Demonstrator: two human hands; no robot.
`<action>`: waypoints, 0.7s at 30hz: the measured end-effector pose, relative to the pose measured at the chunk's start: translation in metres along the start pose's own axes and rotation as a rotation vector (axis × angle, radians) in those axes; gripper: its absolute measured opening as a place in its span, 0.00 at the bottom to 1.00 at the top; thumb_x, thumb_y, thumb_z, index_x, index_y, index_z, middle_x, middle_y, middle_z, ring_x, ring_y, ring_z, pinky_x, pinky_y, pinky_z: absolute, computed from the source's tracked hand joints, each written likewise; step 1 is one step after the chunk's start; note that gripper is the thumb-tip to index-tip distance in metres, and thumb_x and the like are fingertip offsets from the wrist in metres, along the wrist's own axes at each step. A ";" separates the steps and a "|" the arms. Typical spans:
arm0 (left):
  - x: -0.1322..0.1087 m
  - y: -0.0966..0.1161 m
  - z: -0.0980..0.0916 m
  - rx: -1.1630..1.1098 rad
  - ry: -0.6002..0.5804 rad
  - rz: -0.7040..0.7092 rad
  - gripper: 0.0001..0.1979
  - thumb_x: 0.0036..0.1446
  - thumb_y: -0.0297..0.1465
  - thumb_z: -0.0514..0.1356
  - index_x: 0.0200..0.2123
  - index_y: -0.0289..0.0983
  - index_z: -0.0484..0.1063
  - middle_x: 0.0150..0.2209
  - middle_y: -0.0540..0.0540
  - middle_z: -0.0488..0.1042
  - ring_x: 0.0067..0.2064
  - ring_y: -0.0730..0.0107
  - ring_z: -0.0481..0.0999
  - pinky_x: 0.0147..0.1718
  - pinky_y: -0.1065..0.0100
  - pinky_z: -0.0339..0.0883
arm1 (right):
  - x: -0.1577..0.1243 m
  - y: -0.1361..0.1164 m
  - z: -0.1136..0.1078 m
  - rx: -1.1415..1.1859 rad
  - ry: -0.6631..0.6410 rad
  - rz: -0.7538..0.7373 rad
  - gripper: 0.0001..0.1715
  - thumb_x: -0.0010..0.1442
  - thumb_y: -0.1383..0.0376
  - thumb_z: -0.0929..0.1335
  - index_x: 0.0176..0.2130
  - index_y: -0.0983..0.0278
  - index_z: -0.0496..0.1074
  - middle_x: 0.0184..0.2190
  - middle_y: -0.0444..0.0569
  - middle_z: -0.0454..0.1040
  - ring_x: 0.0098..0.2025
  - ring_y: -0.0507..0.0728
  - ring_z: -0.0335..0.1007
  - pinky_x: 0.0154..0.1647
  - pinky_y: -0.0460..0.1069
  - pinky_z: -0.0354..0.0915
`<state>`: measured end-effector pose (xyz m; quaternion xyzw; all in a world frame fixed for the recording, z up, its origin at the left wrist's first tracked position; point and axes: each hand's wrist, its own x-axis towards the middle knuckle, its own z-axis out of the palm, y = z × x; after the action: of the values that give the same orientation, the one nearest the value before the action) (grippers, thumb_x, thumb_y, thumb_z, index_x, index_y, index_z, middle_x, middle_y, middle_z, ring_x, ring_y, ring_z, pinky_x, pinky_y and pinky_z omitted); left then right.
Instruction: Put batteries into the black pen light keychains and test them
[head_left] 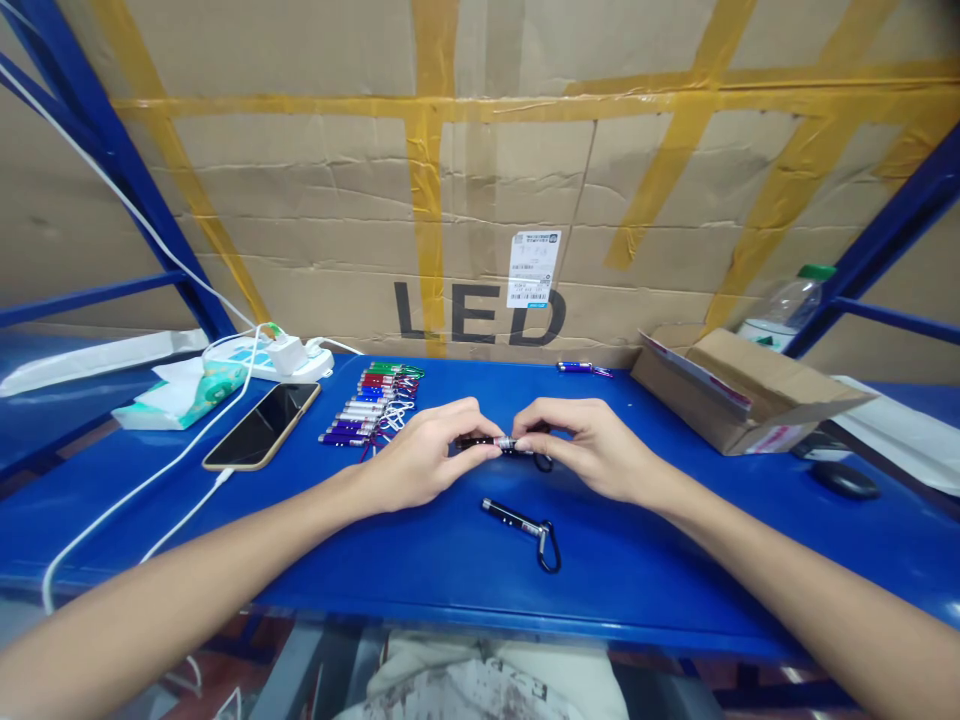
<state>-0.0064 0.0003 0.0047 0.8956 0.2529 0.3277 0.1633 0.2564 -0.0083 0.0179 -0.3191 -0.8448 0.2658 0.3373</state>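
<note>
Both my hands hold one small black penlight [480,441] level above the blue table. My left hand [420,455] pinches its left part between thumb and fingers. At its silver right end, my right hand [592,445] grips it, and a black clip loop hangs beneath those fingers. Closer to me lies a second black penlight [512,516] with a black carabiner [550,548] at its right end. Left of my hands is a column of several penlights [367,405] in green, red, blue, silver and purple, with cord straps. One blue penlight [576,368] lies alone at the back.
On the left are a phone [262,427] on a white cable, a tissue pack [180,395] and a power strip [281,355]. An opened cardboard box [750,390], a bottle [791,305] and a black mouse [845,480] stand right. A large taped carton [480,200] closes off the back.
</note>
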 end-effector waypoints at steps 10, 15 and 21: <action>0.000 -0.003 0.000 0.451 0.171 0.412 0.06 0.76 0.29 0.58 0.48 0.34 0.74 0.35 0.45 0.74 0.36 0.65 0.72 0.36 0.64 0.68 | 0.007 -0.002 0.009 0.636 0.028 0.341 0.19 0.54 0.56 0.83 0.34 0.63 0.77 0.30 0.48 0.84 0.31 0.54 0.78 0.33 0.48 0.68; 0.002 -0.001 -0.003 0.667 0.268 0.546 0.04 0.75 0.26 0.58 0.48 0.35 0.72 0.31 0.48 0.74 0.32 0.67 0.71 0.32 0.64 0.65 | 0.007 -0.006 0.014 0.901 0.014 0.476 0.21 0.51 0.59 0.85 0.31 0.63 0.74 0.34 0.49 0.85 0.31 0.52 0.78 0.35 0.47 0.71; 0.002 -0.004 -0.005 0.671 0.258 0.506 0.06 0.76 0.28 0.57 0.52 0.36 0.72 0.36 0.45 0.78 0.36 0.66 0.75 0.34 0.64 0.66 | 0.006 -0.006 0.016 0.935 0.028 0.462 0.19 0.54 0.60 0.84 0.33 0.64 0.75 0.34 0.49 0.84 0.32 0.51 0.77 0.37 0.47 0.72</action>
<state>-0.0092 0.0054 0.0077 0.8845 0.1365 0.3660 -0.2549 0.2390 -0.0114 0.0143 -0.3160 -0.5390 0.6778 0.3875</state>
